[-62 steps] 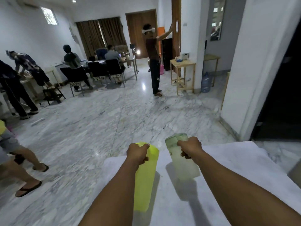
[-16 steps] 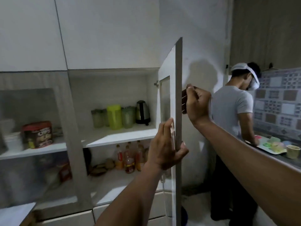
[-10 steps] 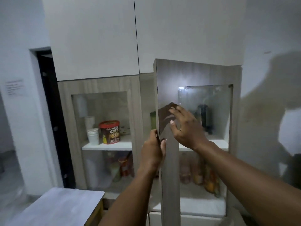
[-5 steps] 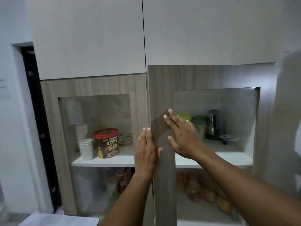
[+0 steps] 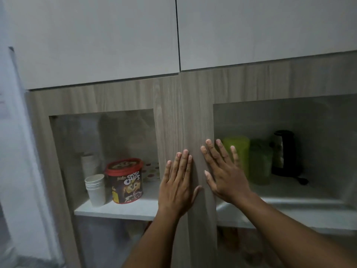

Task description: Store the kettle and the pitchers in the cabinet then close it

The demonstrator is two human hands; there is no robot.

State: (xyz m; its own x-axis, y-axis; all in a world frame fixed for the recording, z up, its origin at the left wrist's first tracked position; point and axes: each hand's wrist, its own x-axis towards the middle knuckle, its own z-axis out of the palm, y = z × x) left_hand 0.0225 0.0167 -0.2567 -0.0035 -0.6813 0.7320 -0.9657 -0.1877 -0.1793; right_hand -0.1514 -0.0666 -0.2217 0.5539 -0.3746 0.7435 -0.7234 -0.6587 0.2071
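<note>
The wood-grain cabinet door (image 5: 199, 105) with a glass pane is flush with the left door. My left hand (image 5: 178, 182) and my right hand (image 5: 225, 171) lie flat against its left frame, fingers spread, holding nothing. Behind the glass, on the white shelf (image 5: 301, 206), stand a yellow-green pitcher (image 5: 241, 151), a darker green pitcher (image 5: 259, 161) and a black kettle (image 5: 285, 153) on its base. My right hand hides part of the yellow-green pitcher.
Behind the left glass door stand a stack of white paper cups (image 5: 95, 188) and a red-lidded Choco Chips tub (image 5: 125, 180). White upper cabinet doors (image 5: 96, 39) hang above. A dark doorway edge (image 5: 13, 113) is at the far left. Lower shelves are blurred.
The door has swung from almost shut to fully shut. Both hands have flattened against its frame, and my view has moved closer to the cabinet.
</note>
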